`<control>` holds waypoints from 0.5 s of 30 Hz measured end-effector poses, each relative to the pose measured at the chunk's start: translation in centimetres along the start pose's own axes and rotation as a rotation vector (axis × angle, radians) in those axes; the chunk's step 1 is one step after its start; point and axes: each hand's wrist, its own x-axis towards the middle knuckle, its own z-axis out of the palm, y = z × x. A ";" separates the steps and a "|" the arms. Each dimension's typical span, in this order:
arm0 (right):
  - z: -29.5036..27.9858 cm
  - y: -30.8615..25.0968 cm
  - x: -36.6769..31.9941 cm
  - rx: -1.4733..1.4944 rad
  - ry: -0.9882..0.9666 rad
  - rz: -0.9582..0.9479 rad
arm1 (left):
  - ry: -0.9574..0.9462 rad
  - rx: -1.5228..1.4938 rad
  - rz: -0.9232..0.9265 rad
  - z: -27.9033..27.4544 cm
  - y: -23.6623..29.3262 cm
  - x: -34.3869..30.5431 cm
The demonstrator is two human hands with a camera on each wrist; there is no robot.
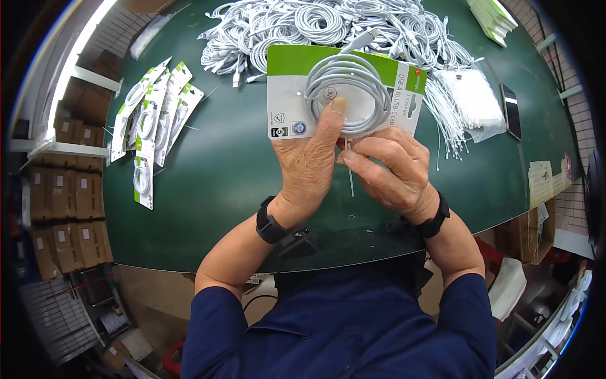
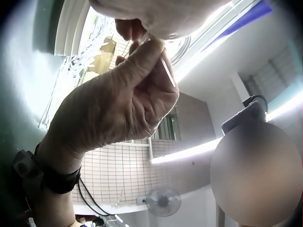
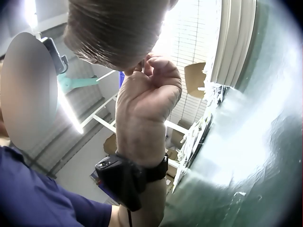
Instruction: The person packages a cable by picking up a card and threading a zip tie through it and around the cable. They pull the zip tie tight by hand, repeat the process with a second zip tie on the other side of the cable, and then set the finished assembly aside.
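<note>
A green-and-white retail card (image 1: 287, 88) carries a coiled light-grey USB cable (image 1: 379, 95). My left hand (image 1: 306, 158) grips the card from below, its thumb pressed over the coil and the fingers hidden behind the card. Beside it, my right hand (image 1: 394, 167) pinches a thin white cable tie (image 1: 351, 180) between thumb and index finger at the card's lower edge. One end of the tie points down toward the person. In the left wrist view, the white tie (image 2: 168, 73) sticks out past the pinching fingertips.
Loose coiled cables (image 1: 322, 25) heap along the far edge of the green table (image 1: 221, 208). Several carded cables (image 1: 151, 120) lie at the left. White cable ties (image 1: 448, 126) spread at the right, near a plastic bag (image 1: 473, 95) and a dark phone (image 1: 511, 112). Green-white cards (image 1: 492, 22) stack far right.
</note>
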 end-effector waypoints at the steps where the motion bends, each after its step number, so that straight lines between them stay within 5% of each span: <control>1: 0.0 -0.1 0.0 0.000 0.000 -0.003 | 0.001 0.007 0.004 0.0 0.0 0.0; 15: 0.2 -0.3 -0.2 0.110 0.051 -0.065 | -0.024 0.027 -0.061 -0.5 0.1 -0.1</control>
